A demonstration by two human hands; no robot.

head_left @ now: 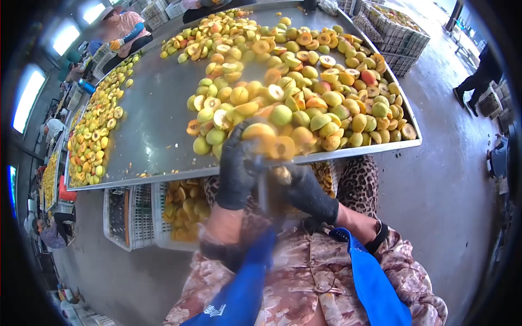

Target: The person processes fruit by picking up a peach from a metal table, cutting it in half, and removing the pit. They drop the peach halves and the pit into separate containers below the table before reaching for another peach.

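My left hand [237, 168], in a dark glove, is raised at the near edge of the metal table, fingers curled around a yellow-orange stone fruit [259, 135]. Close beside it, my right hand [310, 191], also gloved, is closed. A small yellowish piece [281, 174] shows at its fingertips, and what it grips is smeared. Between the hands runs a blurred grey upright shape [263, 190] whose kind I cannot make out. Just beyond them lies a heap of whole and halved stone fruit [331, 98], yellow-green to orange.
The metal table [155, 130] has a raised rim and another fruit row [92, 141] at left. Below stand a crate of fruit pieces [185, 212] and a white crate [130, 217]. Stacked crates [399, 38] stand at back right. A person [122, 32] sits across the table.
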